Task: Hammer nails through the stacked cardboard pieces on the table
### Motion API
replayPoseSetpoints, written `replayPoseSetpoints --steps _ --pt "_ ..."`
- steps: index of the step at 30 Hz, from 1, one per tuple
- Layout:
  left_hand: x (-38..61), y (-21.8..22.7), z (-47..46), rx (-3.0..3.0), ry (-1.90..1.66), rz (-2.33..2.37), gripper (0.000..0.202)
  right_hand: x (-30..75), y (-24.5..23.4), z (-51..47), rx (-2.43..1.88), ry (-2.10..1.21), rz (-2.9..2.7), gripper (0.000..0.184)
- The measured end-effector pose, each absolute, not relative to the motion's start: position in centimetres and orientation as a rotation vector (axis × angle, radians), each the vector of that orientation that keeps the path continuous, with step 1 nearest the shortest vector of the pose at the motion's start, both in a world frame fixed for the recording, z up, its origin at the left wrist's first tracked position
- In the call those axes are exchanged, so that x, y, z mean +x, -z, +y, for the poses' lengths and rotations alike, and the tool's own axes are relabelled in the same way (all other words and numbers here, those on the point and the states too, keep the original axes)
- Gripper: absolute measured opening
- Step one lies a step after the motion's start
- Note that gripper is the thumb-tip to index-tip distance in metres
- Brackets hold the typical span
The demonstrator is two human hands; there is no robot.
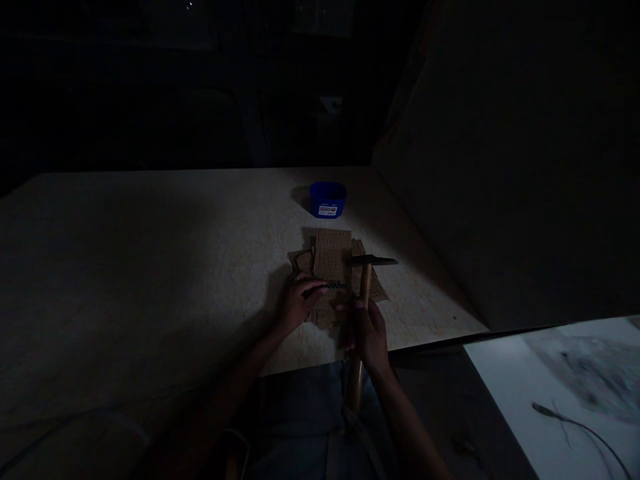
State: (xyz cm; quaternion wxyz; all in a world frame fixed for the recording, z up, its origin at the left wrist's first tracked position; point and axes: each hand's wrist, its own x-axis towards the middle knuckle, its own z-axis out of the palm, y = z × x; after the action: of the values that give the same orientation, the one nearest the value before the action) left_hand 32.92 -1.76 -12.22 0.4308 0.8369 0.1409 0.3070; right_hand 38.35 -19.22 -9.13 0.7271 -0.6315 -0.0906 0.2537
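My right hand [369, 330] is closed round the wooden handle of a hammer [367, 283], its dark metal head raised over the right side of some brown corrugated cardboard pieces [333, 253]. The handle's lower end reaches down past the table edge. My left hand [297, 305] rests at the left of the cardboard, thumb and fingers pinched at the end of a short dark toothed strip [336, 285]. That strip lies across the cardboard; its exact kind is too dark to make out. Several cardboard pieces overlap in a loose stack.
A blue plastic tub [328, 200] with a white label stands behind the cardboard on the pale table [200, 233]. A tall dark panel [510, 167] rises along the right. Lower right, a cable [575, 421] lies on a white surface [510, 380]. The light is dim.
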Motion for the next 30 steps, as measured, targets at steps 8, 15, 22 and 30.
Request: replayPoseSetpoints --steps 8,15,22,30 --pt "32.9 12.4 -1.7 2.113 -0.755 0.407 0.012 38.4 8.9 -19.2 -1.416 -0.549 -0.217 0.04" --pt "33.0 12.7 -1.8 2.12 -0.805 0.423 0.011 38.3 8.9 -19.2 -1.438 -0.56 -0.207 0.041" --pt "32.7 12.7 -1.7 2.01 -0.766 0.438 0.015 38.6 9.6 -19.7 -1.278 -0.618 -0.182 0.039" --pt "31.9 12.1 -2.1 2.019 -0.859 0.482 0.03 39.6 9.0 -20.2 -1.129 -0.667 -0.138 0.046"
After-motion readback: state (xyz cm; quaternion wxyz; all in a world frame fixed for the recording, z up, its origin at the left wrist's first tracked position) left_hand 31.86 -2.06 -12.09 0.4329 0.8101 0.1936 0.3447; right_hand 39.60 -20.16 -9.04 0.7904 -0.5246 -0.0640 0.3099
